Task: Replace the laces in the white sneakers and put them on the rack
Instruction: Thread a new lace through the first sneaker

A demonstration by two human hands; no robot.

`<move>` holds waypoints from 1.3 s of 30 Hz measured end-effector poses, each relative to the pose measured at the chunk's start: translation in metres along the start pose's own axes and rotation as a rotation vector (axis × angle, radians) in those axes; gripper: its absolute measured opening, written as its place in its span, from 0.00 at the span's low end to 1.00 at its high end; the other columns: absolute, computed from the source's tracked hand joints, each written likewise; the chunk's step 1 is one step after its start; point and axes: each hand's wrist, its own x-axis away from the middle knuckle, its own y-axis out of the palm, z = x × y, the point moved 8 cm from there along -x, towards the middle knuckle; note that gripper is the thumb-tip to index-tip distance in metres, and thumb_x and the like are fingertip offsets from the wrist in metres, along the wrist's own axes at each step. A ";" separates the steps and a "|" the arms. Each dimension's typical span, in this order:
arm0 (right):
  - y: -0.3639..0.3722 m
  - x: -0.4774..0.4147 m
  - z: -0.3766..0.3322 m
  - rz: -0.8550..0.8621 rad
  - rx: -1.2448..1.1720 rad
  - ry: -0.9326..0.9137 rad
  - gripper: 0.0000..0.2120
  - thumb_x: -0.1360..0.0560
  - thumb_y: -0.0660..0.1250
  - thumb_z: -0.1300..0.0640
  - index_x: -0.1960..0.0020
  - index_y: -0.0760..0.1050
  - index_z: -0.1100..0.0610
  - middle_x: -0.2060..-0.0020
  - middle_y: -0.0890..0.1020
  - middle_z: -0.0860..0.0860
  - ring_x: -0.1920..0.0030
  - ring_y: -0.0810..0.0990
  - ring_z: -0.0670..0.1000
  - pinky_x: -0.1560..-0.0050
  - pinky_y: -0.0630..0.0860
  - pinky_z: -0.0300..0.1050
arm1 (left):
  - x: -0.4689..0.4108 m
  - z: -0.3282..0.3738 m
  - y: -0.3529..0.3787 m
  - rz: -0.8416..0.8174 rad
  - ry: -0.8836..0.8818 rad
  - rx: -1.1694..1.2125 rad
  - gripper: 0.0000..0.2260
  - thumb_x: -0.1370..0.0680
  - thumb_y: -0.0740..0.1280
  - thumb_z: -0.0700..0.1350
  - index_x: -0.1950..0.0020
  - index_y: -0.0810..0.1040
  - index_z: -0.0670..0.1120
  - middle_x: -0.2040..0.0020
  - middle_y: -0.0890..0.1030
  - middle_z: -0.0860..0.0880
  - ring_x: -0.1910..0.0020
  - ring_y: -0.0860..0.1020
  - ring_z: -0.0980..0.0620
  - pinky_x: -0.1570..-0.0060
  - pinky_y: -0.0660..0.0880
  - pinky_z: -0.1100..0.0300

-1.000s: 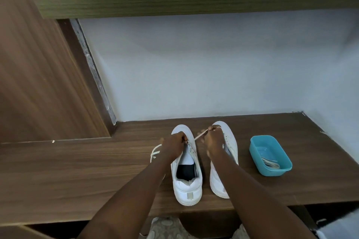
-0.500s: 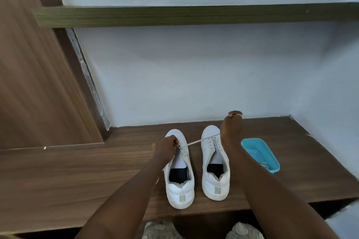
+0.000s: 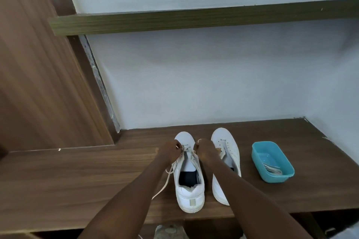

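Two white sneakers stand side by side on the wooden shelf (image 3: 77, 180), toes to the wall. Over the front eyelets of the left sneaker (image 3: 189, 194), my left hand (image 3: 171, 150) pinches the white lace (image 3: 165, 184). A loose length of it trails down the shoe's left side onto the shelf. My right hand (image 3: 206, 150) pinches the lace on the right side of the same shoe. The right sneaker (image 3: 226, 141) has no lace that I can see, and my right forearm covers part of it.
A teal plastic tub (image 3: 272, 163) with several pale laces inside sits on the shelf right of the sneakers. A higher wooden shelf (image 3: 174, 21) runs along the white wall. A wood panel (image 3: 35, 83) stands on the left. Below the shelf edge, patterned footwear (image 3: 169, 232) shows.
My right hand, which had pulled the lace out to the far right above the right sneaker, has come back to the left sneaker's eyelets. My left hand stayed at the shoe.
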 end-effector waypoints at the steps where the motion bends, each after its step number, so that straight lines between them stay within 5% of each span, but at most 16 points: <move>1: -0.005 0.000 0.001 0.026 0.033 0.010 0.12 0.26 0.59 0.64 0.65 0.70 0.50 0.50 0.80 0.49 0.45 0.77 0.52 0.46 0.67 0.48 | 0.000 -0.002 -0.002 -0.004 -0.011 -0.019 0.08 0.23 0.64 0.48 0.48 0.80 0.49 0.48 0.81 0.50 0.46 0.77 0.50 0.42 0.72 0.53; 6: -0.037 -0.002 0.014 0.090 0.229 0.075 0.13 0.23 0.57 0.61 0.42 0.75 0.57 0.44 0.78 0.52 0.40 0.75 0.54 0.37 0.67 0.52 | -0.004 -0.017 -0.004 0.007 -0.087 0.041 0.08 0.25 0.64 0.50 0.65 0.75 0.56 0.58 0.81 0.54 0.51 0.79 0.50 0.41 0.71 0.47; 12: -0.081 0.010 0.045 0.181 0.143 0.318 0.14 0.24 0.58 0.57 0.40 0.73 0.56 0.41 0.76 0.53 0.38 0.73 0.56 0.38 0.62 0.51 | 0.001 -0.015 -0.012 0.037 -0.074 0.128 0.09 0.25 0.65 0.48 0.66 0.76 0.55 0.65 0.78 0.57 0.55 0.79 0.49 0.42 0.71 0.47; 17: -0.113 0.017 0.048 0.235 0.284 0.413 0.11 0.25 0.61 0.57 0.44 0.75 0.56 0.46 0.78 0.53 0.41 0.74 0.56 0.41 0.65 0.50 | 0.010 -0.004 -0.028 0.043 -0.048 0.225 0.09 0.22 0.64 0.48 0.51 0.81 0.45 0.62 0.77 0.52 0.59 0.73 0.54 0.61 0.63 0.61; 22: -0.112 0.014 0.026 0.204 0.413 0.296 0.10 0.24 0.59 0.57 0.45 0.75 0.56 0.47 0.78 0.53 0.41 0.73 0.55 0.42 0.66 0.48 | 0.012 0.002 -0.048 0.085 0.040 0.375 0.07 0.21 0.62 0.40 0.57 0.78 0.46 0.63 0.76 0.52 0.60 0.72 0.54 0.65 0.65 0.68; 26: -0.074 0.003 -0.001 0.066 0.252 0.072 0.12 0.22 0.58 0.57 0.42 0.75 0.57 0.41 0.76 0.55 0.38 0.72 0.57 0.40 0.69 0.49 | 0.018 0.016 -0.059 0.127 0.125 0.392 0.10 0.22 0.61 0.36 0.58 0.77 0.48 0.64 0.76 0.56 0.63 0.72 0.58 0.66 0.66 0.76; 29: -0.038 0.002 -0.016 -0.027 0.194 -0.048 0.08 0.22 0.58 0.58 0.54 0.76 0.55 0.43 0.78 0.53 0.39 0.73 0.55 0.41 0.70 0.49 | 0.018 0.021 -0.060 0.171 0.161 0.312 0.07 0.23 0.63 0.35 0.53 0.81 0.43 0.64 0.76 0.57 0.57 0.73 0.55 0.63 0.66 0.73; 35: -0.003 0.010 -0.022 -0.085 0.266 -0.106 0.12 0.22 0.58 0.62 0.41 0.74 0.59 0.40 0.76 0.53 0.38 0.74 0.55 0.49 0.67 0.47 | 0.018 0.036 -0.070 0.263 0.241 0.111 0.10 0.25 0.66 0.35 0.46 0.82 0.42 0.51 0.84 0.47 0.52 0.80 0.53 0.58 0.70 0.69; 39: -0.010 0.007 -0.013 -0.027 0.174 -0.020 0.11 0.24 0.59 0.64 0.61 0.67 0.51 0.44 0.78 0.51 0.39 0.74 0.54 0.43 0.67 0.49 | 0.015 0.039 -0.072 0.275 0.269 0.059 0.12 0.26 0.64 0.38 0.46 0.82 0.43 0.51 0.84 0.47 0.49 0.81 0.48 0.49 0.75 0.58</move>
